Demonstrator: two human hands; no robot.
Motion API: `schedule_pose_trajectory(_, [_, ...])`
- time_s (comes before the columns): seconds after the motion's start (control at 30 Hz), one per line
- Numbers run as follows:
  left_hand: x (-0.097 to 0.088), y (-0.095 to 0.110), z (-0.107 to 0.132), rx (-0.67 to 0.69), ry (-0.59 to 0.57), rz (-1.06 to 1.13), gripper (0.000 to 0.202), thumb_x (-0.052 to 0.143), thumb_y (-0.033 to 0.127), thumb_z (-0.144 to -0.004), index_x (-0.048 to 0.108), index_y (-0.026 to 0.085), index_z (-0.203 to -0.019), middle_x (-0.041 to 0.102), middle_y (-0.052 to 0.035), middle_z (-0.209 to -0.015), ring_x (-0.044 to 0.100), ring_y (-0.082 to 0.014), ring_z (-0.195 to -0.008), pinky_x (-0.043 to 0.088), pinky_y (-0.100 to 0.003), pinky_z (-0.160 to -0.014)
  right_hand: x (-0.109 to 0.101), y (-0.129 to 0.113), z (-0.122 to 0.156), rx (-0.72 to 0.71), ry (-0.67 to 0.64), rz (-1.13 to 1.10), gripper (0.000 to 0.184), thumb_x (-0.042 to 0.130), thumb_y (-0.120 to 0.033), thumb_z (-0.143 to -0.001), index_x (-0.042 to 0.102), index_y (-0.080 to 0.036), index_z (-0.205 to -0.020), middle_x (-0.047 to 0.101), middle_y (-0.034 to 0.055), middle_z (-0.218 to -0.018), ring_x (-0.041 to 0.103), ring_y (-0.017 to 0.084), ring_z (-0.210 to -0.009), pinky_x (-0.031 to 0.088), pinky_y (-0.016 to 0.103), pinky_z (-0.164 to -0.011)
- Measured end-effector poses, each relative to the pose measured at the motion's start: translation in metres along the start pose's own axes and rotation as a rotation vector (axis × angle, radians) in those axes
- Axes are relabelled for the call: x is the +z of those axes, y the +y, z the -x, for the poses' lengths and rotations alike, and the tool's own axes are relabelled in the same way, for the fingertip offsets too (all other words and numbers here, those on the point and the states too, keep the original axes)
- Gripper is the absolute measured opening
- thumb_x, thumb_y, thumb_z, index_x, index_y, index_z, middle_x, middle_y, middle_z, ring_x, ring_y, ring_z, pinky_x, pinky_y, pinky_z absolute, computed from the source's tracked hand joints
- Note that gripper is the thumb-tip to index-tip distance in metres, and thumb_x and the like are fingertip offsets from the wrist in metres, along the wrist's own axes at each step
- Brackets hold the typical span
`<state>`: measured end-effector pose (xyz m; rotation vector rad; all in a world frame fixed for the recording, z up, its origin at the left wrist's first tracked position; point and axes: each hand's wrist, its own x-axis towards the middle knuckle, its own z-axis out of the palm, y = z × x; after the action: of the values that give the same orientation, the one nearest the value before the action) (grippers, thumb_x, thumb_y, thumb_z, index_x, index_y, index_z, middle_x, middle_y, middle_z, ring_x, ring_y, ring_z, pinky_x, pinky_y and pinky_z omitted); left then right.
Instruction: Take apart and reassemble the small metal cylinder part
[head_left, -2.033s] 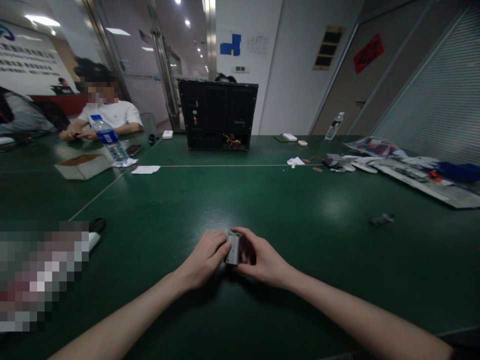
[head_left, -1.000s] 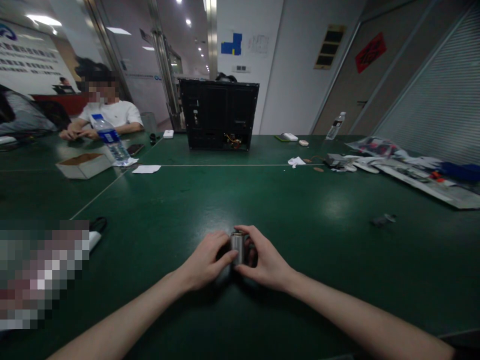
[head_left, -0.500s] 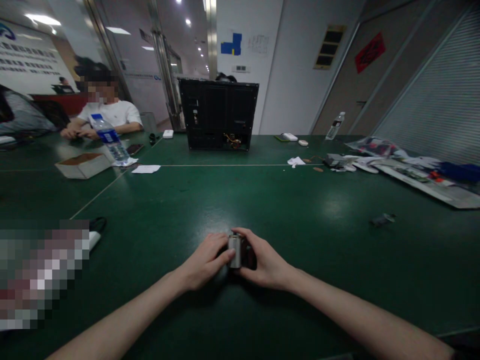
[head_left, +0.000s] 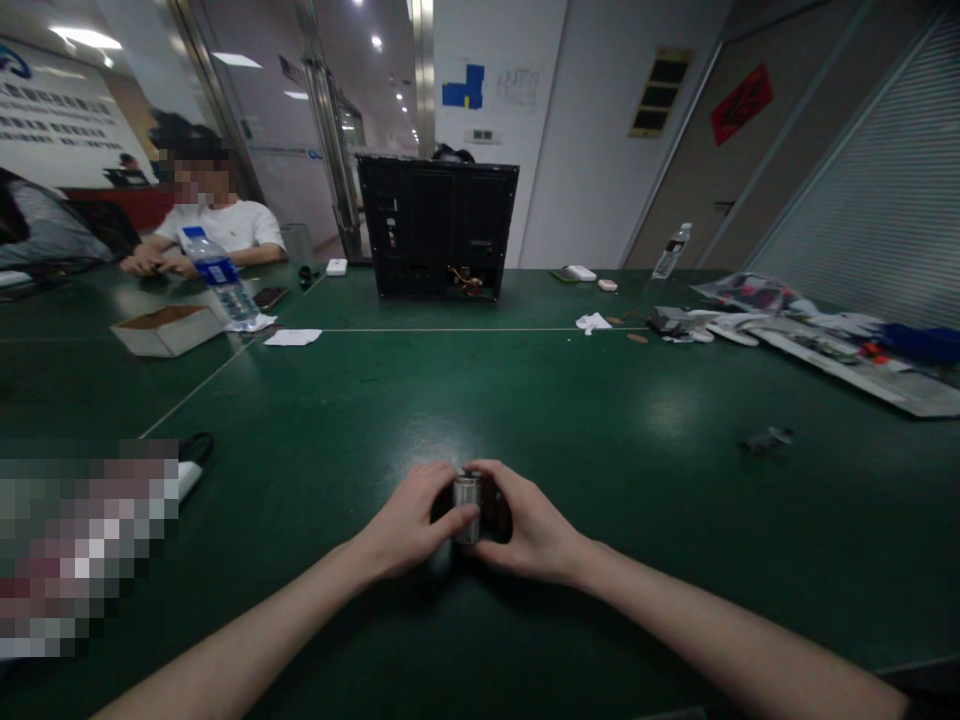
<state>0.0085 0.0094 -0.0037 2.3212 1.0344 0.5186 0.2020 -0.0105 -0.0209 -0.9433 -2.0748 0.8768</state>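
Note:
A small silver metal part [head_left: 466,500], short and roughly cylindrical, is held upright just above the green table [head_left: 525,400] between both my hands. My left hand [head_left: 412,525] pinches it from the left, thumb across its lower front. My right hand [head_left: 525,525] wraps round its right side, fingers curled over a dark part behind it. Both forearms reach in from the bottom edge.
A black computer case [head_left: 437,228] stands at the table's far middle. A water bottle [head_left: 217,275] and a cardboard box [head_left: 166,331] lie far left, near a seated person [head_left: 214,225]. Papers and parts [head_left: 817,340] clutter the right. A small dark piece [head_left: 765,438] lies to my right.
The silver part has been turned a little between my fingers and sits slightly lower. My left thumb has shifted across its front. The hands stay in the same spot.

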Motion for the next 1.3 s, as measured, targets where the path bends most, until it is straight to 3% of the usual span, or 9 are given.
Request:
schedule_pose_trajectory(0.23, [-0.001, 0.001, -0.002, -0.034, -0.008, -0.004, 0.033, 0.044, 0.044, -0.090, 0.058, 0.015, -0.099, 0.059, -0.0066, -0.092, 0.053, -0.0216, -0.084, 0.041, -0.035, -0.080, -0.003, -0.001, 0.000, 0.029, -0.009, 0.002, 0.069, 0.076, -0.027, -0.066, 0.040, -0.020, -0.125, 0.054, 0.0063, -0.110, 0.054, 0.017, -0.087, 0.047, 0.029, -0.074])
schedule_pose_trajectory(0.4, [-0.004, 0.002, 0.000, -0.026, -0.046, 0.034, 0.037, 0.039, 0.045, -0.091, 0.057, 0.014, -0.101, 0.059, -0.0087, -0.101, 0.051, -0.0229, -0.092, 0.040, -0.037, -0.087, -0.003, -0.001, 0.001, 0.014, -0.041, 0.066, 0.070, 0.076, -0.029, -0.067, 0.039, -0.021, -0.126, 0.053, 0.0059, -0.107, 0.051, 0.015, -0.077, 0.046, 0.028, -0.069])
schedule_pose_trajectory(0.67, [-0.007, 0.000, 0.001, -0.005, -0.092, 0.074, 0.037, 0.032, 0.043, -0.093, 0.056, 0.016, -0.102, 0.059, -0.0079, -0.108, 0.050, -0.0234, -0.098, 0.037, -0.038, -0.093, -0.001, 0.001, 0.000, -0.022, -0.075, 0.053, 0.068, 0.065, -0.014, -0.070, 0.034, -0.019, -0.130, 0.053, 0.0079, -0.112, 0.053, 0.016, -0.083, 0.046, 0.028, -0.075])
schedule_pose_trajectory(0.9, [-0.008, 0.006, 0.001, 0.003, -0.067, 0.064, 0.041, 0.028, 0.041, -0.096, 0.060, 0.016, -0.095, 0.061, -0.0069, -0.102, 0.051, -0.0223, -0.097, 0.036, -0.036, -0.092, -0.001, -0.003, -0.002, 0.044, -0.092, -0.038, 0.065, 0.070, -0.023, -0.069, 0.036, -0.020, -0.125, 0.057, 0.0032, -0.100, 0.055, 0.012, -0.073, 0.044, 0.023, -0.063])
schedule_pose_trajectory(1.13, [-0.012, 0.009, -0.001, 0.035, -0.133, 0.081, 0.052, 0.019, 0.040, -0.098, 0.067, 0.019, -0.093, 0.060, -0.0049, -0.096, 0.052, -0.0201, -0.091, 0.037, -0.034, -0.087, -0.003, -0.003, -0.001, 0.113, -0.096, -0.098, 0.065, 0.076, -0.036, -0.066, 0.042, -0.018, -0.118, 0.057, 0.0009, -0.087, 0.053, 0.013, -0.071, 0.043, 0.024, -0.061])
schedule_pose_trajectory(1.3, [-0.010, 0.007, 0.000, 0.007, -0.065, 0.070, 0.050, 0.018, 0.038, -0.097, 0.063, 0.017, -0.098, 0.060, -0.0058, -0.095, 0.052, -0.0202, -0.089, 0.038, -0.033, -0.085, -0.004, 0.002, -0.002, 0.221, -0.124, -0.203, 0.058, 0.074, -0.041, -0.069, 0.049, -0.019, -0.116, 0.058, 0.0008, -0.083, 0.053, 0.013, -0.070, 0.042, 0.024, -0.060])
